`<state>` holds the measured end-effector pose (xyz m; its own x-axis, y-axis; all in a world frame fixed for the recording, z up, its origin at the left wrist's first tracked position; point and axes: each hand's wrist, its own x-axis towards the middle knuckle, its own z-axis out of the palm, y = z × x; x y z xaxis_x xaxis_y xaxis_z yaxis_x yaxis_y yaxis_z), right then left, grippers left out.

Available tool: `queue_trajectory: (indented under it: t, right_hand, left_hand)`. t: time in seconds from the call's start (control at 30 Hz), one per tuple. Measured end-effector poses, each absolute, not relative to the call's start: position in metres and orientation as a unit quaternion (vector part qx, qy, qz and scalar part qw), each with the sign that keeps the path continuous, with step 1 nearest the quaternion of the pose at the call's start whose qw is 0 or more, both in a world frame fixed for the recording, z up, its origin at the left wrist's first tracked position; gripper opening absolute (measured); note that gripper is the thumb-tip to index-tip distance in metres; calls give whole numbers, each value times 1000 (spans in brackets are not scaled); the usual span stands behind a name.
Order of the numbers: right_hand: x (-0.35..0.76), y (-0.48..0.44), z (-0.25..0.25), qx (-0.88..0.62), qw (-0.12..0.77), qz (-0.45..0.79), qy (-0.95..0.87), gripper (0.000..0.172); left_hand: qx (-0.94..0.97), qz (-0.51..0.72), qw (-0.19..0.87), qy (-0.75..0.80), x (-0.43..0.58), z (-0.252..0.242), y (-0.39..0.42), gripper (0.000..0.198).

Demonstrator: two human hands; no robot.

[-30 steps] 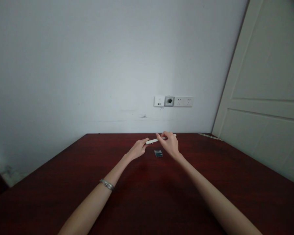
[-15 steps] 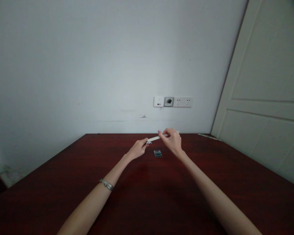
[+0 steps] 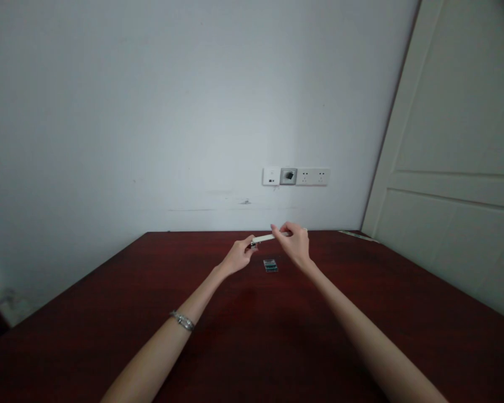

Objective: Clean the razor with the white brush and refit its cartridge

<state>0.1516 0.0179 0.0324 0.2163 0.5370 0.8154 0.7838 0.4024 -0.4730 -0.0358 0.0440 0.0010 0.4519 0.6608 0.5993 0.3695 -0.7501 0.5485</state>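
Note:
Above the far part of the table, both hands hold a slim white-handled tool [image 3: 264,238], which lies nearly level. My left hand [image 3: 236,255] is closed at its left end, fingers pinching around a small metallic head [image 3: 253,244] whose exact shape is too small to tell. My right hand [image 3: 294,240] grips the white handle farther along, thumb and fingers pressed together, covering much of its right part. On the table just below, between the hands, sits a small clear plastic case [image 3: 271,265] with something dark green in it.
The dark red wooden table [image 3: 252,347] reaches back to a pale wall [image 3: 193,112]. A row of sockets [image 3: 296,177] is fixed to that wall. At the right stands a white panelled door [image 3: 457,168], with a thin strip [image 3: 358,236] lying near the table's back right corner.
The white handle has tipped slightly toward level, and the metallic head looks turned in the left fingers. Both hands keep their hold. The whole view has shifted a little.

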Motion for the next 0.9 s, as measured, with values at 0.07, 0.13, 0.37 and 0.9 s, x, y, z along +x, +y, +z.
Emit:
queue_trajectory:
  t: [0.07,0.13,0.37,0.9]
  right_hand:
    - [146,14,34,-523,563,-112,-630,41]
    - [147,14,34,-522,562,-113,-631,40]
    - [164,24,33,-532,570,-102,-617,42]
    - [167,24,36,-565,539,-96,-617,37]
  left_hand:
    - [836,418,166,313,-34,2,44,8]
    - [835,415,159,324,-36,3,44,8]
    - [847,403,137,318,-44,0,47,10]
    - [859,398,91,308,-45,-2,48,17]
